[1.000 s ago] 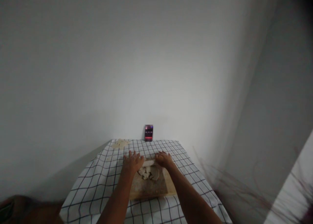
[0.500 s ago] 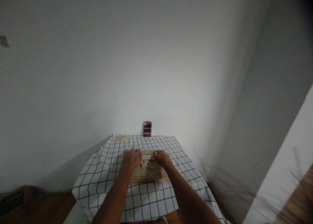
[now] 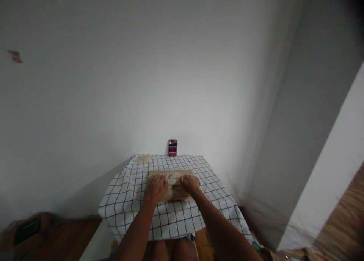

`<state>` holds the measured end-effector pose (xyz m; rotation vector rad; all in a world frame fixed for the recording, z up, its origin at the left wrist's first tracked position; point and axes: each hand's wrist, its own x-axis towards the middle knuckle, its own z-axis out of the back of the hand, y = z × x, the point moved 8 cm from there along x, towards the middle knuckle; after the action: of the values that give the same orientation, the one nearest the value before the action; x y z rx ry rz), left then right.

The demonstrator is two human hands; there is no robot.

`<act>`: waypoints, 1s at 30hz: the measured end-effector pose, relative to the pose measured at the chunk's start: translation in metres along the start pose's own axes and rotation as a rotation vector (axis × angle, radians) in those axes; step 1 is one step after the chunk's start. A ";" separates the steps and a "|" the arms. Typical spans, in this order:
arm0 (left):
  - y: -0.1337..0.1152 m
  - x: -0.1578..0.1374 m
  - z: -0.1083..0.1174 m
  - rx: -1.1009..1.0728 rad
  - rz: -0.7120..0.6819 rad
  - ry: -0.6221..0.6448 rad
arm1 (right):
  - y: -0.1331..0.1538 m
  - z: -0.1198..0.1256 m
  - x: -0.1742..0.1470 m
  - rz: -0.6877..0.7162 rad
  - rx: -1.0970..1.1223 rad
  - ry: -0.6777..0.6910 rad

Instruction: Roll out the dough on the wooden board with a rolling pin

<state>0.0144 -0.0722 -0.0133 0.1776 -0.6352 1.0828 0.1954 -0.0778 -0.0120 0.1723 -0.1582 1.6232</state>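
A pale rolling pin (image 3: 174, 181) lies crosswise on a floured wooden board (image 3: 178, 195) in front of me. My left hand (image 3: 157, 186) is over its left end, with the fingers laid across the top. At the other end, my right hand (image 3: 190, 183) is closed round the pin. Thin, pale dough (image 3: 173, 175) shows beyond the pin. A ragged bit of it is visible on the near side, partly covered by the pin and hands.
A black-and-white checked cloth (image 3: 173, 223) covers the table under the board. At the far left corner lies a flat pale piece of dough (image 3: 144, 159). A phone (image 3: 172, 148) leans against the white wall (image 3: 182, 82) at the table's back edge.
Both hands have rolled the pin toward me over the board. Dough now shows beyond it, and less shows on the near side. The view has shifted slightly.
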 end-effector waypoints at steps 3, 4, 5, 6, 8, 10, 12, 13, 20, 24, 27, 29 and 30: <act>-0.001 -0.008 -0.002 -0.008 -0.009 0.001 | 0.004 -0.002 -0.008 0.030 -0.012 0.000; -0.001 -0.012 -0.002 -0.007 -0.009 0.010 | 0.006 -0.003 -0.011 0.043 -0.017 0.001; -0.001 -0.015 -0.001 -0.007 -0.008 0.022 | 0.007 -0.004 -0.014 0.057 -0.020 0.001; -0.002 -0.018 0.000 -0.006 -0.006 0.033 | 0.008 -0.005 -0.018 0.068 -0.023 0.000; -0.004 -0.024 0.003 -0.003 -0.010 0.052 | 0.009 -0.007 -0.024 0.096 -0.020 -0.007; -0.007 -0.030 0.008 -0.001 -0.023 0.059 | 0.010 -0.009 -0.031 0.116 0.007 -0.023; -0.011 -0.036 0.013 -0.001 -0.030 0.055 | 0.008 -0.010 -0.035 0.106 0.054 -0.044; -0.012 -0.038 0.015 -0.002 -0.028 0.046 | 0.006 -0.011 -0.036 0.092 0.077 -0.053; -0.010 -0.042 0.010 0.004 -0.019 0.018 | 0.006 -0.013 -0.036 0.095 0.140 -0.027; -0.010 -0.036 0.009 0.028 -0.032 0.013 | 0.000 -0.006 -0.036 0.000 0.183 -0.093; -0.011 -0.030 0.007 0.031 -0.033 0.026 | -0.001 -0.002 -0.034 -0.046 0.202 -0.094; -0.011 -0.024 0.005 0.033 -0.035 0.035 | -0.001 0.002 -0.032 -0.065 0.208 -0.076; -0.010 -0.021 0.004 0.036 -0.039 0.042 | -0.001 0.004 -0.031 -0.077 0.210 -0.071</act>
<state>0.0152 -0.0952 -0.0201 0.1975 -0.5722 1.0581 0.1981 -0.1090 -0.0142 0.3931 -0.0345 1.5562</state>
